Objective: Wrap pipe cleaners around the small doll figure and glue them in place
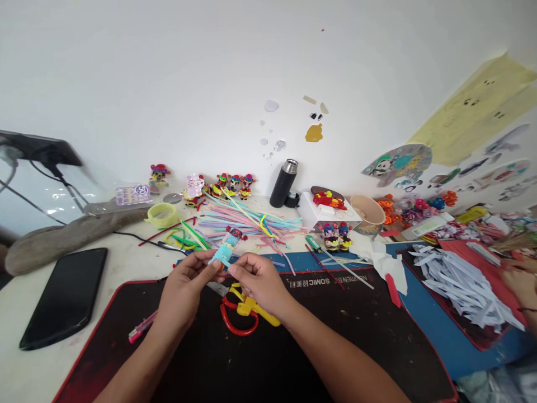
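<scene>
Above the black mat, my left hand (188, 281) is closed around the lower part of a small fuzzy pipe-cleaner doll (227, 248). It has a light blue body and a dark red headdress. My right hand (257, 278) pinches at the doll's lower edge, where a light blue strip shows by the fingertips; its end is hidden. Beneath my hands lie scissors with red handles (239, 330) and a yellow tool (254, 309) that looks like a glue gun, partly covered by my right hand. A pink pen-like tool (142, 327) rests left of my left wrist.
Pastel pipe cleaners (247, 218) are piled behind my hands. Several finished dolls (235, 186) stand along the wall near a black thermos (284, 183). A dark tablet (65, 296) lies at left. At right, another person's hand (520, 280) is beside white paper strips (461, 285).
</scene>
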The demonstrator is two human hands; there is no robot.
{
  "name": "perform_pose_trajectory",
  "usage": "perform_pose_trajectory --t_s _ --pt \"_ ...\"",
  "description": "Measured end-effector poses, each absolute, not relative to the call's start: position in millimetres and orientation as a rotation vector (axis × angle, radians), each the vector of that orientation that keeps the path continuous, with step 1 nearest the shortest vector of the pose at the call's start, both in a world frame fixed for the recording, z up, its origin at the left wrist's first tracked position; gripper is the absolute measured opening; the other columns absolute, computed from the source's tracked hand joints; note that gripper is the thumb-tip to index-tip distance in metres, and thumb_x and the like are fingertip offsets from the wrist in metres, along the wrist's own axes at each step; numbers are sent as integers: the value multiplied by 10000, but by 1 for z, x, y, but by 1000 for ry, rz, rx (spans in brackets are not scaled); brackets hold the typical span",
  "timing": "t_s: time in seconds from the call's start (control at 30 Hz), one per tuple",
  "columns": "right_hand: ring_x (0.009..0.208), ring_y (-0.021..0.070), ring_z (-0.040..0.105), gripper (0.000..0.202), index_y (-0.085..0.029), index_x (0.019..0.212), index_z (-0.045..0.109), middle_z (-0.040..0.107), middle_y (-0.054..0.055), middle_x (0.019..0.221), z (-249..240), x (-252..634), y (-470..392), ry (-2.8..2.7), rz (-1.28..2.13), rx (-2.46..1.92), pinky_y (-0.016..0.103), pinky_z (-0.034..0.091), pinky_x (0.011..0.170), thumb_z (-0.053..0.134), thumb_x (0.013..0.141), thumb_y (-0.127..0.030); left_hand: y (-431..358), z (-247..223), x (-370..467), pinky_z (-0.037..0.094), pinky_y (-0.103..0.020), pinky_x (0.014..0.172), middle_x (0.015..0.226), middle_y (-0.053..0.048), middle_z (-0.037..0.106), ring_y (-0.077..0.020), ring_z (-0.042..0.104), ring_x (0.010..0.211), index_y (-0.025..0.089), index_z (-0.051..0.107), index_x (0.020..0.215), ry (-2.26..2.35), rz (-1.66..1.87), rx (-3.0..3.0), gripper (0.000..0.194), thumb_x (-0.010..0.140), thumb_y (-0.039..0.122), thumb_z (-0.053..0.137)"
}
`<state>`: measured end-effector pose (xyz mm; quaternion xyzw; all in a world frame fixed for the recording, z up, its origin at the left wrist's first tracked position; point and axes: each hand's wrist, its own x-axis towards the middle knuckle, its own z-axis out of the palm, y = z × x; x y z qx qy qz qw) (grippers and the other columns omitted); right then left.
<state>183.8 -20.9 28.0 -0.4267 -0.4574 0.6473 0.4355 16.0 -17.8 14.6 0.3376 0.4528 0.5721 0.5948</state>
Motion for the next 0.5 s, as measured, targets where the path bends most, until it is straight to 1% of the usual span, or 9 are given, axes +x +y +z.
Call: perform_pose_trajectory --t_s 0.13,0.3,0.5 --pt "422 67 328 462 -204 784 604 460 -108 501 29 184 -21 -1161 1606 -1081 225 253 438 824 799 -610 -19 17 17 577 -253 588 777 -35 773 -159 695 631 153 794 927 989 1331 661 472 578 383 1013" --pt "420 67 328 471 -203 771 597 476 -103 509 28 183 -19 -1148 1615 -1063 229 251 432 835 783 -609 -19 16 16 570 -212 557 793 -33 769 -135 690 615 143 814 905 935 1312 558 440 565 324 1026" --pt "420 64 316 490 -201 771 597 464 -104 513 25 182 -17 -1138 1625 -1059 229 233 430 846 770 -623 -19 20 16 576 -196 549 766 -23 764 -128 695 601 146 816 888 908 1310 519 444 542 312 1039"
